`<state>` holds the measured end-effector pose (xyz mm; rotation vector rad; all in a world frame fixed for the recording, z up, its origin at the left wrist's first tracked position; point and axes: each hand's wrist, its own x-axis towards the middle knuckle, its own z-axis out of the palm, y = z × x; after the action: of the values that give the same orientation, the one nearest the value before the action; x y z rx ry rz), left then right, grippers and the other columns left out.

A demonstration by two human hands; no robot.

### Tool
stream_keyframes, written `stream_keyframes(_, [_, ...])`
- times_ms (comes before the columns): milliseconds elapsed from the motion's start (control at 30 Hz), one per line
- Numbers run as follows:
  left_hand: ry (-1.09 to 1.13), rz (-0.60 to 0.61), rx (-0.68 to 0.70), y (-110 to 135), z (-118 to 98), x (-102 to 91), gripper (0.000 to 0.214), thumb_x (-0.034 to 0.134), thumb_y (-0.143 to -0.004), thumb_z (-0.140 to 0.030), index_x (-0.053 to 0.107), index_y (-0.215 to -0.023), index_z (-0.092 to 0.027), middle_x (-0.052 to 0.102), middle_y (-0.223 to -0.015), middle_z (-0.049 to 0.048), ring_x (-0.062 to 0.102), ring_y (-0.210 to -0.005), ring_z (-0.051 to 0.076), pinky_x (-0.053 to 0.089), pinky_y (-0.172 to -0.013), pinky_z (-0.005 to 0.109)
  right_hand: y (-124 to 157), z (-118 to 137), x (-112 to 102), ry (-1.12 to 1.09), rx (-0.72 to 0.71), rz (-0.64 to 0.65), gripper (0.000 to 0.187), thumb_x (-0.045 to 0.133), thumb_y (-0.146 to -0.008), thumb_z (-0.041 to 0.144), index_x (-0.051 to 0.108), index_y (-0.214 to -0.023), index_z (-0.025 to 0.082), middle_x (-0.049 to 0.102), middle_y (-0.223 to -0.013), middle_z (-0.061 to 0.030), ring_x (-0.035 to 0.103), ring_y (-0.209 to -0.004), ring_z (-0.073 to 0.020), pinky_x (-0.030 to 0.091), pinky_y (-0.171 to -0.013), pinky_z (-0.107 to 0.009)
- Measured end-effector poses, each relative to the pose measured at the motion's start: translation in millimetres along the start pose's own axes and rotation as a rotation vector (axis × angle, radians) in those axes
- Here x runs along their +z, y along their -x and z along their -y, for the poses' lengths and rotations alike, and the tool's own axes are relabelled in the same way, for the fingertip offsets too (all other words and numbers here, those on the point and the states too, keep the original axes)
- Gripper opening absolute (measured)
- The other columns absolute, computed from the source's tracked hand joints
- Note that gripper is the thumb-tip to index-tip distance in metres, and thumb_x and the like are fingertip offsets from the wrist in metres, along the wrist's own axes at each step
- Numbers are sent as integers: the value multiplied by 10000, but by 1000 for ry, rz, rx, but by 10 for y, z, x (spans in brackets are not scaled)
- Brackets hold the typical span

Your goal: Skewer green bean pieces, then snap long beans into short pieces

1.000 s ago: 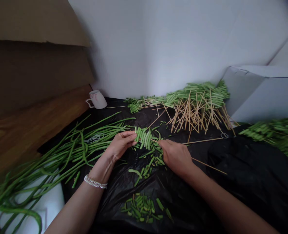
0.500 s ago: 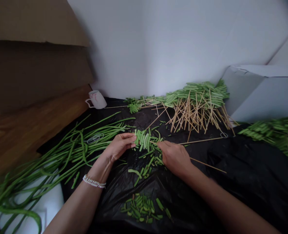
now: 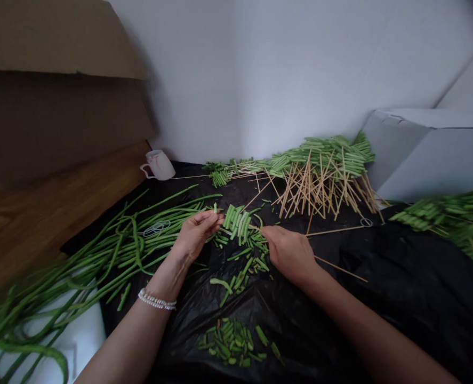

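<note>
My left hand pinches a short green bean piece between thumb and fingertips, just left of a row of bean pieces threaded on a bamboo skewer. My right hand is closed round that skewer, whose bare end sticks out behind it to the right. Loose cut bean pieces lie on the black plastic sheet below both hands.
Long uncut beans spread at the left. Finished bean skewers are heaped at the back wall and more skewers at the right. A white mug, a cardboard box, a grey box and bean trimmings lie around.
My left hand has lifted slightly and now holds a single bean piece at the skewer's left end. The right hand and skewer have barely moved.
</note>
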<state>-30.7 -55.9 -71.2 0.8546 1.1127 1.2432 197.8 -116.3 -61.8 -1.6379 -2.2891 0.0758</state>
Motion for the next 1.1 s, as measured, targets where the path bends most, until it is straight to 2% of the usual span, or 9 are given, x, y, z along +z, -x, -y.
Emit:
stream_keyframes(67, [-32, 48, 12, 22, 26, 27, 408, 907, -534, -254, 739, -890, -146, 751, -839, 47, 678, -749, 127, 529, -752, 242, 2, -18, 24, -24, -5, -53, 329, 365, -959, 159, 667, -1084, 198, 711, -1008, -64, 660, -891, -178, 424, -730, -249])
stream_keyframes(233, [-144, 311, 90, 155, 51, 153, 404, 865, -595, -181, 730, -975, -165, 746, -953, 55, 675, -834, 160, 504, -790, 246, 22, -15, 78, -26, -68, -236, 351, 348, -965, 155, 683, -1071, 173, 711, -890, -68, 656, -794, -162, 420, -709, -235])
stream_keyframes(400, [-140, 520, -11, 278, -46, 182, 406, 821, -660, -159, 723, -1054, -166, 726, -1077, 94, 677, -962, 199, 490, -898, 273, 29, 2, 108, 72, -169, -368, 333, 396, -921, 111, 687, -1077, 156, 674, -744, -49, 621, -668, -154, 376, -604, -251])
stream_keyframes(500, [-73, 567, -106, 310, -30, 196, 453, 833, -640, -123, 721, -1077, -168, 696, -1167, 109, 669, -1019, 215, 509, -891, 270, 26, 21, 98, 80, -181, -378, 327, 396, -927, 108, 694, -1051, 158, 672, -737, -47, 620, -669, -151, 375, -603, -251])
stream_keyframes(633, [166, 457, -187, 309, 143, 287, 423, 856, -616, -107, 735, -1016, -171, 734, -1045, 77, 696, -902, 159, 542, -812, 215, 28, 60, 101, 41, -180, -368, 317, 398, -964, 141, 676, -1109, 185, 680, -765, -34, 632, -699, -137, 394, -625, -237])
stream_keyframes(767, [325, 322, -217, 263, 228, 356, 123, 776, -728, -78, 741, -842, -109, 742, -878, 75, 693, -791, 112, 558, -753, 170, 24, 43, 152, 72, -271, -413, 298, 428, -953, 132, 655, -1143, 160, 677, -777, -36, 618, -678, -145, 402, -614, -253])
stream_keyframes(833, [379, 258, -183, 219, 169, 330, 86, 691, -795, -31, 733, -836, -94, 736, -909, 83, 686, -761, 98, 568, -725, 167, 8, 3, 163, 123, -308, -442, 305, 443, -917, 79, 655, -1130, 132, 669, -783, -45, 598, -657, -158, 400, -600, -274])
stream_keyframes(933, [480, 135, -114, 140, 1, 224, 192, 555, -882, -8, 719, -842, -100, 722, -875, 69, 675, -711, 83, 577, -693, 168, -30, -70, 130, 193, -294, -456, 322, 459, -881, 22, 651, -1125, 106, 661, -808, -61, 589, -703, -183, 406, -631, -299])
stream_keyframes(1100, [595, -1, -81, 76, -204, 91, 321, 414, -961, -44, 699, -828, -110, 706, -838, 61, 672, -704, 79, 577, -661, 157, -86, -162, 47, 337, -231, -433, 236, 522, -880, 50, 674, -1053, 104, 670, -786, -70, 594, -763, -231, 384, -675, -350])
